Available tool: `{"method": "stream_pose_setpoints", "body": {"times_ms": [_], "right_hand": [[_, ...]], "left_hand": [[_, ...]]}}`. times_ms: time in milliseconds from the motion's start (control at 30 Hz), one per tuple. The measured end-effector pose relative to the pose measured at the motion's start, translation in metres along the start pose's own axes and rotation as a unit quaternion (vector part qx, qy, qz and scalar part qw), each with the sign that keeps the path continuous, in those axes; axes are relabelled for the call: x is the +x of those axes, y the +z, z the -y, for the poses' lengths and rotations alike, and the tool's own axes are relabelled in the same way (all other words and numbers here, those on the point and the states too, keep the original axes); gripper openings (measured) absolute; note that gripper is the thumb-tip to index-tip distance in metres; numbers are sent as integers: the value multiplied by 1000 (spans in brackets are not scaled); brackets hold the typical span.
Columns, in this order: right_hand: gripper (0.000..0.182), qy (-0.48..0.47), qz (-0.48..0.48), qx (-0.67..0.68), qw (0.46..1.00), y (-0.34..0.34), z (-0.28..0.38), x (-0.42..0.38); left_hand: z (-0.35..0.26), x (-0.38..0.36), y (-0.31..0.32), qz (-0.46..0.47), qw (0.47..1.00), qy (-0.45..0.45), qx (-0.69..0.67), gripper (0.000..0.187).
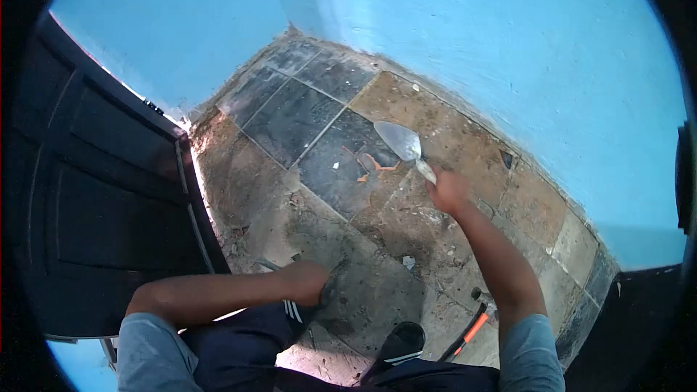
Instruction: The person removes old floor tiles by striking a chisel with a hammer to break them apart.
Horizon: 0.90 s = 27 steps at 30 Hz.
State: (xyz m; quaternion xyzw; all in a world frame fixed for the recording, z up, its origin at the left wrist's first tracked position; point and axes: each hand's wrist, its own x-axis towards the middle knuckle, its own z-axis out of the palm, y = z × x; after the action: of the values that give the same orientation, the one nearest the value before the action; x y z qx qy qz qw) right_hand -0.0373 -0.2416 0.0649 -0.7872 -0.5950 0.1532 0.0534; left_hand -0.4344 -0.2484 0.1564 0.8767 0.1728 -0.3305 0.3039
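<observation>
A trowel [398, 141] with a pointed metal blade is held over the tiled floor, its blade toward the upper left. My right hand [450, 190] is closed round its pale handle. Below and left of the blade, orange-brown fragments [382, 165] lie on a dark tile [337, 174]. My left hand [305, 281] is low at the left, beside my knee; its fingers are hidden, and a thin grey object [268, 264] shows just past it. I cannot make out whether the hand holds that object.
A tool with an orange and black handle [473, 332] lies by my right forearm. My shoe [404, 341] is at the bottom. Blue walls [479, 22] meet at the far corner. A dark panelled door [109, 181] stands at the left. Debris is scattered over the floor.
</observation>
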Motion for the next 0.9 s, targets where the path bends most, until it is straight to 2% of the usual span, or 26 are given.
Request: {"method": "stream_pose_setpoints", "body": {"times_ms": [100, 200, 300, 367, 467, 500, 600, 633, 733, 767, 833, 900], "right_hand": [[50, -28, -53, -12, 998, 11, 22, 23], [52, -99, -63, -15, 993, 29, 23, 24], [50, -116, 93, -47, 988, 5, 49, -16], [50, -201, 132, 8, 971, 6, 53, -52], [50, -239, 107, 114, 959, 18, 57, -99], [55, -218, 88, 120, 965, 16, 56, -104], [54, -120, 52, 95, 987, 17, 32, -89], [52, -67, 6, 88, 994, 11, 31, -85], [49, -35, -93, 100, 990, 23, 19, -77], [54, 4, 9, 63, 998, 27, 18, -83], [53, -65, 37, 126, 989, 32, 34, -109], [54, -93, 190, 100, 972, 57, 48, -134]], "left_hand": [[-22, -20, 3, 28, 1000, 3, 14, 23], [-36, -37, -2, 8, 999, 38, -30, 24], [-31, -44, 2, 57, 997, 2, -43, 23], [-21, -45, 10, 70, 997, -7, -31, 23], [-19, -43, 1, 81, 996, 11, -24, 21], [-20, -42, -3, 84, 996, 21, -23, 21], [-27, -39, -2, 64, 998, 26, -10, 19], [-28, -37, -1, 70, 997, 33, -10, 19], [-33, -31, 1, 78, 995, 51, -18, 21], [-37, -31, -3, 74, 995, 55, -25, 22], [-40, -28, -12, 63, 996, 58, -31, 24], [-44, -22, -18, 50, 996, 62, -35, 26]]}}
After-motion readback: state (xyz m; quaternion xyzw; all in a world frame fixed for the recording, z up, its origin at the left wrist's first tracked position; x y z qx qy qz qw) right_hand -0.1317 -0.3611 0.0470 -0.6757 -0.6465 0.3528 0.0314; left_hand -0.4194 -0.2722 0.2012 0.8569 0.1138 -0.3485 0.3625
